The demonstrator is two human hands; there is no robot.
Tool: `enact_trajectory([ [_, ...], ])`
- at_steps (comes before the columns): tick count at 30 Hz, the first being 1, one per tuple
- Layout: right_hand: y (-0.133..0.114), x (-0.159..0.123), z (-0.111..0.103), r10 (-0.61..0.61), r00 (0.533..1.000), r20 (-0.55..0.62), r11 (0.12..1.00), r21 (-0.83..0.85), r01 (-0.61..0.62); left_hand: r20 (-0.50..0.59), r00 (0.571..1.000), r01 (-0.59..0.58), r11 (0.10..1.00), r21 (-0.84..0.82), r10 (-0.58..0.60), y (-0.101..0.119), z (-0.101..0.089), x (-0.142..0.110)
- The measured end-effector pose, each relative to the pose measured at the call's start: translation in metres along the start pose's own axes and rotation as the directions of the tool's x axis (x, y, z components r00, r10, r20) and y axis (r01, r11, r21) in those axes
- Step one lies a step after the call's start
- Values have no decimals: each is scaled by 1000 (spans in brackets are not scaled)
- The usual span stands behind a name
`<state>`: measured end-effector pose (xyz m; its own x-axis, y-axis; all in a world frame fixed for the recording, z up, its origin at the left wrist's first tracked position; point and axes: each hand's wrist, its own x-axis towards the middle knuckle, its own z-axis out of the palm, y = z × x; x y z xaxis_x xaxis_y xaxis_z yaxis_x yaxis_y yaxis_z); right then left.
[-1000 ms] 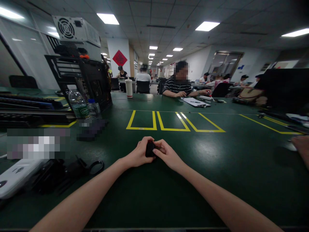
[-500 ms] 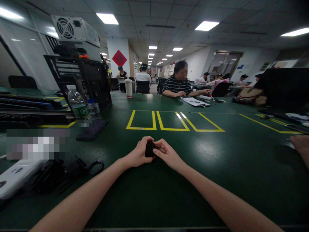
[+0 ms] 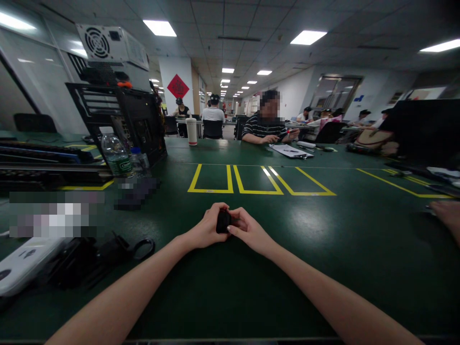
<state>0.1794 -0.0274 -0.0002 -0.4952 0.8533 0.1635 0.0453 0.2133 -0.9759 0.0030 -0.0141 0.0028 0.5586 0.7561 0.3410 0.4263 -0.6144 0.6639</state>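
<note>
A small black box-shaped object (image 3: 223, 221) is held between my two hands just above the green table (image 3: 230, 297); its exact kind is too dark to make out. My left hand (image 3: 208, 227) wraps around its left side, fingers over the top edge and thumb below. From the right, my right hand (image 3: 247, 229) grips it with thumb and fingertips at its near right edge. The far side of the object is hidden by the fingers.
Yellow tape outlines (image 3: 257, 192) lie ahead. On the left are a white device (image 3: 28, 263), black straps (image 3: 75, 261), water bottles (image 3: 117, 153) and an open computer case (image 3: 138, 120). Opposite sits a person in stripes (image 3: 264, 127) beside a clipboard (image 3: 291, 151). Another person's hand (image 3: 447, 220) shows at right.
My right thumb has slid slightly down along the black object; my left hand stays put. The person opposite has raised a red-tipped tool off the table.
</note>
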Motion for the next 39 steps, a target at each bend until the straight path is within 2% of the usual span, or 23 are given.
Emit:
enact_trajectory([
  [3, 0, 1, 0, 0, 1000, -28, 1000, -5, 0, -23, 1000, -1, 1000, 5, 1, -2, 2, 0],
  [11, 2, 4, -1, 36, 996, -76, 998, -46, -40, 4, 1000, 21, 1000, -15, -21, -1, 0, 0],
  [16, -2, 1, -2, 45, 999, -23, 999, -29, -46, -2, 999, 39, 999, -15, -39, 0, 0, 0],
  [22, -6, -2, -1, 23, 1000, -12, 1000, 3, -23, 18, 999, 31, 999, -30, -31, -1, -1, 0],
  [30, 1, 4, 1, 14, 997, -77, 999, -37, -17, -19, 1000, 15, 1000, -15, -15, -1, 1, 1],
  [35, -1, 3, -1, 42, 998, -53, 996, -76, -46, -5, 1000, 27, 999, -24, -27, 0, 0, 1],
  [39, -1, 2, -2, 39, 999, 1, 998, -39, -39, -5, 999, 39, 999, -19, -40, -1, 0, 0],
])
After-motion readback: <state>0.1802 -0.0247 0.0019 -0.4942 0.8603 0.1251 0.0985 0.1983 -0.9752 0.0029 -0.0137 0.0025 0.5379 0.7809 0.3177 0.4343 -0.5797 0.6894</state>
